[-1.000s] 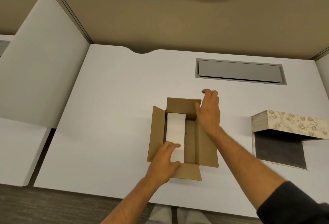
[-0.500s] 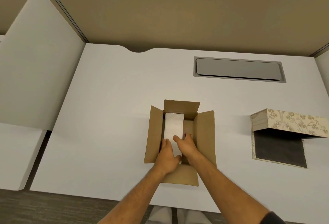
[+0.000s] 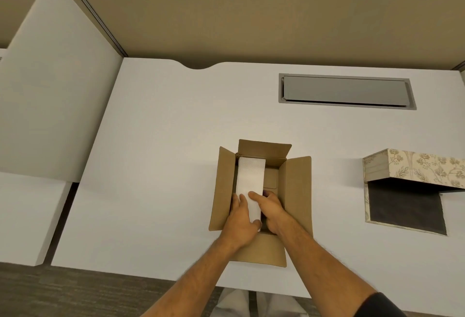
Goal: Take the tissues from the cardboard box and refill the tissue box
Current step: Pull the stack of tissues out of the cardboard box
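An open brown cardboard box (image 3: 298, 185) sits near the front edge of the white desk, all its flaps folded outward. Inside, along its left wall, lies a long white stack of tissues (image 3: 251, 180). My left hand (image 3: 239, 221) clasps the stack's near end from the left, thumb under its corner. My right hand (image 3: 270, 207) presses the same end from the right, fingers reaching over the top. The floral tissue box (image 3: 425, 168) stands open at the right, its lid raised over a dark lining.
A grey recessed cable hatch (image 3: 346, 91) is set into the white desk (image 3: 163, 153) behind the cardboard box. A white divider panel (image 3: 50, 105) rises on the left. A tan partition wall closes off the back.
My right hand left the box's far flap and came down onto the near end of the tissue stack beside my left hand. Both hands now grip the stack.
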`<state>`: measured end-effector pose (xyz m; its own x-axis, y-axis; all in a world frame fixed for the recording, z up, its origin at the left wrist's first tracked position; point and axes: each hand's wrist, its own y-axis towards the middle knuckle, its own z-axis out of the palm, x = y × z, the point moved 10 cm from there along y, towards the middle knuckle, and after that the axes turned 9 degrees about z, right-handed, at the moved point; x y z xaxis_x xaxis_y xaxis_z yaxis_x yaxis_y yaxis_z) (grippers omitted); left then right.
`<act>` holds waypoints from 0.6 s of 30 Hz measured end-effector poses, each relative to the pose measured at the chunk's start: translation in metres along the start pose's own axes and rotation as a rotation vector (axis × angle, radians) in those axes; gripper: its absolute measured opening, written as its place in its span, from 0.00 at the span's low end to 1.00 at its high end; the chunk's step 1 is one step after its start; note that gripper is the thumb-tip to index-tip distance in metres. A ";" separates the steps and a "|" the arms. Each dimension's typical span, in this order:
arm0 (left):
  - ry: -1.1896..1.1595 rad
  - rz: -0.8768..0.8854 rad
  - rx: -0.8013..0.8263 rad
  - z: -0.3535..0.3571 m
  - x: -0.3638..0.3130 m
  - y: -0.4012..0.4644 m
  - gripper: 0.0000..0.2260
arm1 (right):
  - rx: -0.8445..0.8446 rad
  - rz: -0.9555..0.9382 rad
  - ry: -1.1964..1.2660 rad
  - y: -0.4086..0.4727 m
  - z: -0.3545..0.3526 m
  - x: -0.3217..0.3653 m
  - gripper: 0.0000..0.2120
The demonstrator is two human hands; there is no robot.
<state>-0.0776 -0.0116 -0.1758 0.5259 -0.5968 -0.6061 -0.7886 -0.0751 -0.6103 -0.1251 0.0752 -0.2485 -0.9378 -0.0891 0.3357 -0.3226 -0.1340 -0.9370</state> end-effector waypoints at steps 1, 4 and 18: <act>-0.021 0.011 -0.003 -0.002 -0.002 -0.001 0.39 | 0.007 -0.008 0.019 -0.001 0.000 0.001 0.19; -0.070 0.041 -0.023 -0.008 -0.008 -0.005 0.39 | -0.006 -0.053 0.054 -0.004 -0.003 0.008 0.22; -0.199 0.159 -0.149 -0.072 -0.026 -0.050 0.34 | 0.023 -0.236 0.094 -0.100 -0.001 0.041 0.23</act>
<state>-0.0744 -0.0501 -0.0930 0.4322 -0.4428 -0.7856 -0.8967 -0.1183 -0.4266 -0.1314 0.0861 -0.1411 -0.8452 0.0391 0.5330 -0.5316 -0.1629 -0.8312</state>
